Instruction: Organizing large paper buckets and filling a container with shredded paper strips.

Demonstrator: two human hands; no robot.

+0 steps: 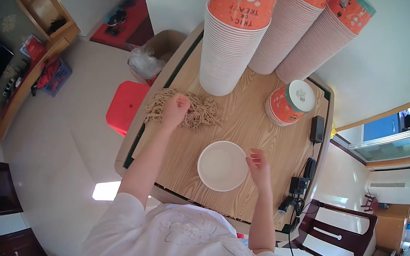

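Observation:
A white round paper bucket (pixel 222 166) stands on the wooden table in front of me, its open mouth up and nothing seen inside. My right hand (pixel 260 168) is at the bucket's right rim, fingers loosely curved and slightly apart; whether they touch the rim is hard to tell. To the left of the bucket lies a tangled heap of beige cords (pixel 204 113). Over that heap my left hand (pixel 176 110) has its fingers curled closed among the cords; the exact strand in them is too small to make out.
Three tall stacks of nested paper buckets, one nearest the left (pixel 230 51), rise at the table's far side. A short orange-printed stack (pixel 286 103) stands far right. Black power adapters (pixel 299 186) and cables line the right edge. A red stool (pixel 125 106) and dark chair (pixel 336 232) flank the table.

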